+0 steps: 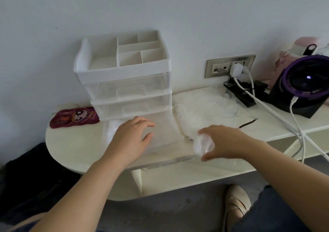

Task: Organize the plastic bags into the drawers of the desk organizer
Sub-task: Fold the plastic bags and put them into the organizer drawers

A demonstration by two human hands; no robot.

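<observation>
While a crumpled clear plastic bag (203,145) sits pinched in the right hand (224,142) just beside the pulled-out bottom drawer (165,125) of the white-and-clear desk organizer (124,75), the left hand (132,137) hovers spread open over that drawer, holding nothing, on the white counter (71,148).

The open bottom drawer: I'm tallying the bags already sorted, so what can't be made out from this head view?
- Open bottom drawer: the left hand covers much of its contents; white plastic shows beside it, count unclear.
- Bag in the right hand: blurred, and the fingers hide part of it.
- Pile of bags: clear layers blend together; no count possible.
- Two upper drawers: frosted fronts obscure contents.
</observation>
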